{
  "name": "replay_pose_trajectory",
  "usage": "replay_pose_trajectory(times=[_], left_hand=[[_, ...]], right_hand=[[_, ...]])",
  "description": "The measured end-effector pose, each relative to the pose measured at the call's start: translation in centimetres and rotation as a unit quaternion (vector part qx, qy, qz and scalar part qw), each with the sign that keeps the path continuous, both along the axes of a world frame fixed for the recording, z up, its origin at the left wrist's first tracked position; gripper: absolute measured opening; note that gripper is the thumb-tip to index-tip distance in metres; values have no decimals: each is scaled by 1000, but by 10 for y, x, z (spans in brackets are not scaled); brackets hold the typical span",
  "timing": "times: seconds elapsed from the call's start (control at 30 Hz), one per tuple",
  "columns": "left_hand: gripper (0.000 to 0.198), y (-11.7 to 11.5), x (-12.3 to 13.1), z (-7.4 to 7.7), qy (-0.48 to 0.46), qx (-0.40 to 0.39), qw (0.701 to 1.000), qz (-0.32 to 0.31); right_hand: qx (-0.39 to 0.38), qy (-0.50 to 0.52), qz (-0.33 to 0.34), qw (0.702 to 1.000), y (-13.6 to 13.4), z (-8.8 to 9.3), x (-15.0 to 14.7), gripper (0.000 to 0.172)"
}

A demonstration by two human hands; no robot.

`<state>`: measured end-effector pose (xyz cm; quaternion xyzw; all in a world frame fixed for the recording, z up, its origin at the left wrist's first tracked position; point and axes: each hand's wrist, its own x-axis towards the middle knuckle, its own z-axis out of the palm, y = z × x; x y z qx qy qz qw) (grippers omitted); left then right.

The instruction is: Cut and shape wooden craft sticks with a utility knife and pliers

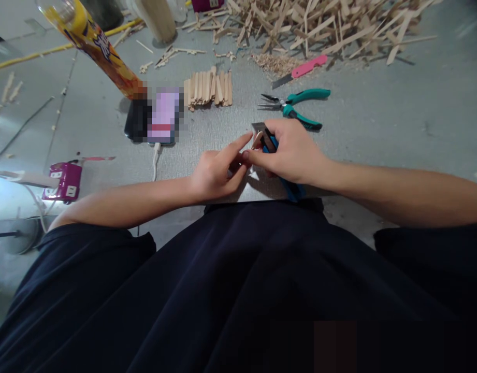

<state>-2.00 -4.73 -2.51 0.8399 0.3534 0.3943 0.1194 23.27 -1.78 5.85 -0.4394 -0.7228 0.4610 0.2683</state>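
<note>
My right hand [290,153] is wrapped round a blue-handled utility knife [290,187], its grey blade poking out above the knuckles. My left hand [217,171] pinches a small pale wooden stick piece [257,141] against the blade, forefinger stretched along it. Both hands meet over the grey floor just beyond my dark-clothed knees. A neat row of cut wooden sticks [209,89] lies a little beyond the hands.
Teal needle-nose pliers [296,103] and a pink utility knife [300,70] lie past my right hand. A big heap of wooden sticks [319,23] fills the far side. A phone [160,116] on a cable, a purple power strip [63,181] and an orange bottle [94,44] are at left.
</note>
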Motion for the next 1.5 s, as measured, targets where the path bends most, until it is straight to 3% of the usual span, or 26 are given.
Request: replay_pose_trajectory(times=[0.3, 0.67, 0.77, 0.87, 1.1, 1.3, 1.5], left_hand=[[74, -2, 4, 7, -60, -109, 992, 31], [66, 5, 6, 7, -66, -119, 991, -6], [45, 6, 13, 10, -121, -194, 973, -36], [31, 7, 17, 16, -177, -310, 933, -48], [31, 13, 17, 21, -253, -385, 887, -26], [41, 14, 17, 20, -255, -382, 888, -11], [53, 16, 15, 21, -258, -393, 882, -15]], right_hand=[[2, -12, -11, 1000, -1, 8, 5, 43], [-63, 10, 40, 997, 8, 14, 10, 45], [-66, 18, 34, 997, 10, 13, 11, 40], [-65, 28, 9, 997, 15, 9, 11, 40], [-99, 36, 31, 994, 26, -6, 11, 47], [-132, 36, 52, 989, 18, -3, 9, 34], [-141, 8, 89, 986, 9, 1, 6, 36]])
